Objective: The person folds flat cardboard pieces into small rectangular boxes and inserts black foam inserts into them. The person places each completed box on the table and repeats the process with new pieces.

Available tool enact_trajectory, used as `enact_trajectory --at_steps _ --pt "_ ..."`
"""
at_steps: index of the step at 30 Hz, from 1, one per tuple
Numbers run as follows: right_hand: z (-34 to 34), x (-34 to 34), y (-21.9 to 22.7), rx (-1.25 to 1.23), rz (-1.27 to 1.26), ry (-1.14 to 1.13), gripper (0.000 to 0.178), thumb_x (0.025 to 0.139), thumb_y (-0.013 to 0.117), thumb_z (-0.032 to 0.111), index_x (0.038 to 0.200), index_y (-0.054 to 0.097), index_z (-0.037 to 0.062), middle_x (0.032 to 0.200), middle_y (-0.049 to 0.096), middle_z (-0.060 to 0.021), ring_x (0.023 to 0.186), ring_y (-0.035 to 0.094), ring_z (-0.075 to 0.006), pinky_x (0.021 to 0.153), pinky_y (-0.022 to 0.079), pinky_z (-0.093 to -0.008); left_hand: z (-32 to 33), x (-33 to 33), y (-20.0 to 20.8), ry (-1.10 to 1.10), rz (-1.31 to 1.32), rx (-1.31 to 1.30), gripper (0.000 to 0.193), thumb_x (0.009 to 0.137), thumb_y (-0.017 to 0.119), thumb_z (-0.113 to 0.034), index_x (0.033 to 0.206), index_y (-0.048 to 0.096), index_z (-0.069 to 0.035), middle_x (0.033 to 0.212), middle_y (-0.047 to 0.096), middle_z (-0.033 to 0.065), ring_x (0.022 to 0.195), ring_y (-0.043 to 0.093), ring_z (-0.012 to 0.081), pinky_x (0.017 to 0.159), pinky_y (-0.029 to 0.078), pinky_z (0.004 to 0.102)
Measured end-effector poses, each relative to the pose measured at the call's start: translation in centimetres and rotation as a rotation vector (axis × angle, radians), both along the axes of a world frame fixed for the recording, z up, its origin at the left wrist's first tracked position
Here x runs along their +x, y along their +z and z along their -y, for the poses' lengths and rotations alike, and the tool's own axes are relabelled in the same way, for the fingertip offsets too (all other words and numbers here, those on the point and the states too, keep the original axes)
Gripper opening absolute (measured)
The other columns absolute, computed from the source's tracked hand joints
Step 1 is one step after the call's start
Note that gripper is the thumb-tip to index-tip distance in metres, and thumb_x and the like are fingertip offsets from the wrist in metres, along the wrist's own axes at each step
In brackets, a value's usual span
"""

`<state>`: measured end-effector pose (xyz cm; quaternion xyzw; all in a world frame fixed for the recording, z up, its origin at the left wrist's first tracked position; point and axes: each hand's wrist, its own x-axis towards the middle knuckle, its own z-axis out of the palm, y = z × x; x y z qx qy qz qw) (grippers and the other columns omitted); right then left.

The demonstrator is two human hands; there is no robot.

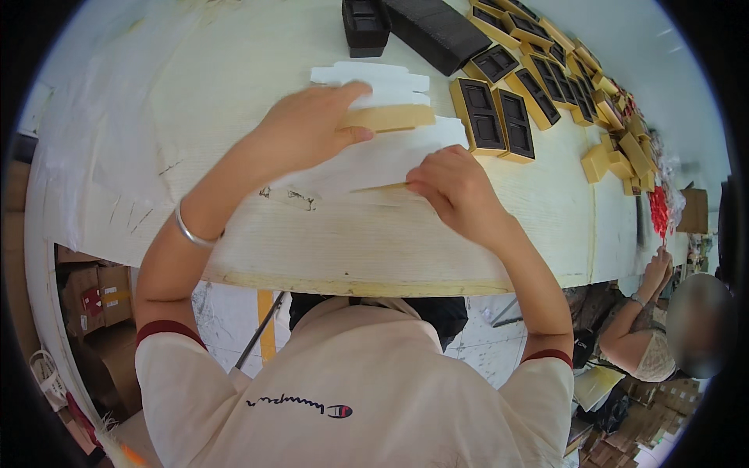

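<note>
A long pale wooden table (328,249) fills most of the view, seen from above by the person working at it. Along its far right side, rows of open gold boxes with black inserts (499,121) run off toward the rim, probably lined up as finished work, with a stack of black trays (433,27) behind them. Directly in front of the person lies a flat white die-cut cardboard sheet (374,160), its far flaps reaching toward the middle of the table. A folded gold-coloured flap (390,118) rises from the sheet. The left hand (300,129) stretches forward with the palm down and the fingers spread fairly flat, pressing on that flap and the sheet, seemingly to pin them in place. The right hand (452,187) is curled, its fingertips closed on the near edge of the sheet where a thin gold strip shows. A silver bangle (191,230) circles the left wrist. Low at the right, another person's hand (655,269) works at the same table.
</note>
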<state>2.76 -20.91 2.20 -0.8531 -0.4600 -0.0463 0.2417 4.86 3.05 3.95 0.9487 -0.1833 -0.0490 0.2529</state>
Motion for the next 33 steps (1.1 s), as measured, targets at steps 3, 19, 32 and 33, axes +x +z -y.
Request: enact_trajectory --at_steps 3,19,32,33 --pt "-1.5 1.2 -1.5 0.058 -0.338 -0.144 0.009 0.084 0.065 0.012 0.084 0.062 0.0035 0.070 0.060 -0.0101 0.065 0.055 -0.0258 0.062 0.045 -0.0341 0.1 -2.5 -0.1 -0.113 0.650 0.089 0.046 0.075 0.073 -0.032 0.110 0.058 -0.006 0.109 0.056 0.0103 0.099 0.054 0.0293 0.083 0.044 0.0390" --pt "-2.1 0.0 -0.7 0.085 0.095 -0.085 0.020 0.081 0.069 0.016 0.095 0.060 0.0031 0.085 0.057 -0.0081 0.079 0.056 -0.0201 0.068 0.043 -0.0323 -1.1 -4.6 -3.5 -0.282 0.335 -0.057 0.022 0.078 0.069 -0.015 0.096 0.064 -0.003 0.090 0.058 0.0056 0.087 0.056 0.0234 0.072 0.048 0.0340" --pt "-2.8 2.6 -1.6 -0.107 -0.209 -0.171 0.009 0.084 0.058 0.009 0.083 0.060 0.0008 0.077 0.062 -0.0159 0.077 0.060 -0.0344 0.068 0.047 -0.0442 -0.5 -3.3 -2.8 -0.108 0.420 0.031 0.016 0.083 0.064 -0.018 0.094 0.065 -0.006 0.086 0.060 0.0055 0.077 0.057 0.0285 0.068 0.047 0.0377" --pt "-2.7 2.5 -1.7 -0.106 -0.182 -0.160 0.008 0.084 0.058 0.009 0.084 0.059 0.0011 0.077 0.061 -0.0153 0.077 0.060 -0.0337 0.067 0.047 -0.0435 -0.6 -3.5 -2.0 -0.107 0.504 -0.035 0.017 0.084 0.064 -0.018 0.095 0.065 -0.006 0.087 0.060 0.0056 0.078 0.058 0.0291 0.069 0.048 0.0375"
